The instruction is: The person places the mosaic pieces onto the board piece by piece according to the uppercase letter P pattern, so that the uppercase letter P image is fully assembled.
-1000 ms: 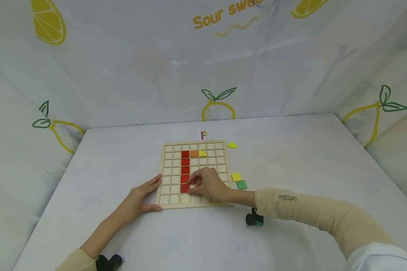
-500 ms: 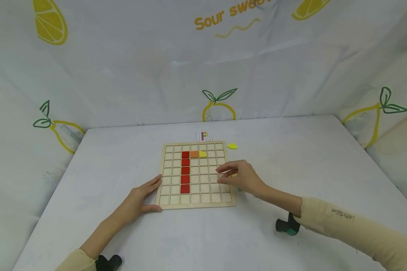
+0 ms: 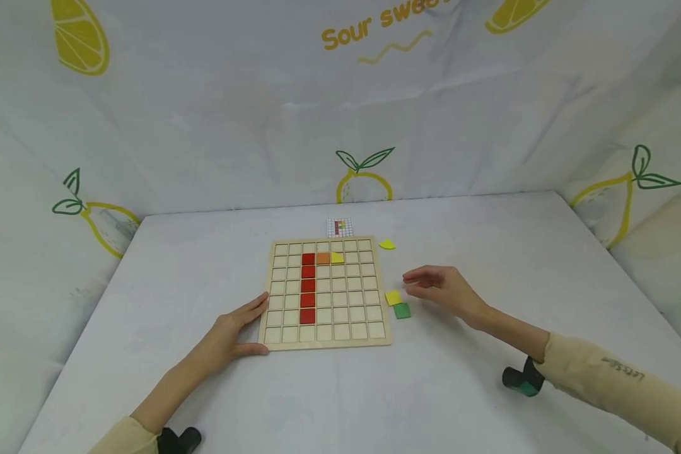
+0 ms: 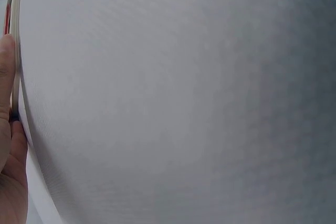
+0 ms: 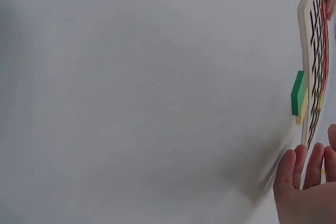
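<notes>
A light wooden grid board lies on the white table. Five-high or so, a column of several red square tiles fills part of it, with an orange tile and a yellow tile with a rounded corner beside the top one. My left hand rests against the board's front left corner, fingers along the left edge and thumb at the front edge. Right of the board, my right hand hovers with loosely bent fingers and nothing in them. Nearest to it lie a yellow square tile and a green tile.
A yellow quarter-round tile lies off the board's back right corner. Behind the board is a small printed pattern card. White curtains with lemon drawings close off the back and sides of the table.
My right hand has left the red column and moved right, past the board's edge, uncovering the lowest red tile and then the loose yellow and green tiles. My left hand has stayed put.
</notes>
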Demonstrator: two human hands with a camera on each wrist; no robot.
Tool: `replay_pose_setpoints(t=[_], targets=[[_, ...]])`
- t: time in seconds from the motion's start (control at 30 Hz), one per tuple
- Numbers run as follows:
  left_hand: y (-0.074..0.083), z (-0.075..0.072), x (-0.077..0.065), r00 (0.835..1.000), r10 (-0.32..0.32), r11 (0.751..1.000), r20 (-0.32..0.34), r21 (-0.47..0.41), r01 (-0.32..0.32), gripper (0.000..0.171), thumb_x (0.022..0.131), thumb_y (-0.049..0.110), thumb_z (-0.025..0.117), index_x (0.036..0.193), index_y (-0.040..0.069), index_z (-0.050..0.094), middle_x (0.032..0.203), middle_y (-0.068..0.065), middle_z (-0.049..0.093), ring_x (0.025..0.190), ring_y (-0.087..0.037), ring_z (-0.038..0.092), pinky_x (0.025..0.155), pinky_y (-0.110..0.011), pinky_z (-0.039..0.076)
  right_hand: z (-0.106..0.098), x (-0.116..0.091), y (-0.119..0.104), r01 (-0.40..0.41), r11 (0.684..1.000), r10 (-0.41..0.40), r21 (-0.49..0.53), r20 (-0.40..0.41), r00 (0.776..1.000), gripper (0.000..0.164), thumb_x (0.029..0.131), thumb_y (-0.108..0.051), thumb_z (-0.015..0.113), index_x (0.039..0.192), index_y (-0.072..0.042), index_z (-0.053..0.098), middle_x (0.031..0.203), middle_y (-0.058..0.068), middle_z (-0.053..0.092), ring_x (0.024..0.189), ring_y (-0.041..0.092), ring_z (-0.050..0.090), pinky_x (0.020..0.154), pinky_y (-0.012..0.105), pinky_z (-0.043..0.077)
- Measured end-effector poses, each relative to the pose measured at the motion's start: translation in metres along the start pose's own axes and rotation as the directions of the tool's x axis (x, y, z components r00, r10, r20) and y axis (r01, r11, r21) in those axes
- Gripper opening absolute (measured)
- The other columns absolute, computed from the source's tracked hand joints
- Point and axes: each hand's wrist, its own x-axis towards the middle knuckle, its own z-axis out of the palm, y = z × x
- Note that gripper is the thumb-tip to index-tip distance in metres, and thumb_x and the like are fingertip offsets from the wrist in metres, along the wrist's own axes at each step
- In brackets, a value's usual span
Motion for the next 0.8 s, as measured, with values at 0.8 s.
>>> replay_pose_setpoints(t=[0.8], targets=[[-0.003, 0.001, 0.000, 1.000, 0.026, 1.000, -0.011, 0.005, -0.026, 0.087, 0.069, 0.028, 0.083, 0.138, -0.008, 0.044, 0.150, -0.017, 0.036, 0.134, -0.036, 0.037, 0.103, -0.048, 0.039, 0.007, 0.001, 0.020, 0.202, 0.954, -0.240, 0.220, 0.162, 0.957, 0.048, 0.080, 0.005, 0.073, 0.125, 0.010, 0.055, 0.111, 0.025, 0.060, 0.089, 0.018, 0.064, 0.078, 0.023, 0.057]])
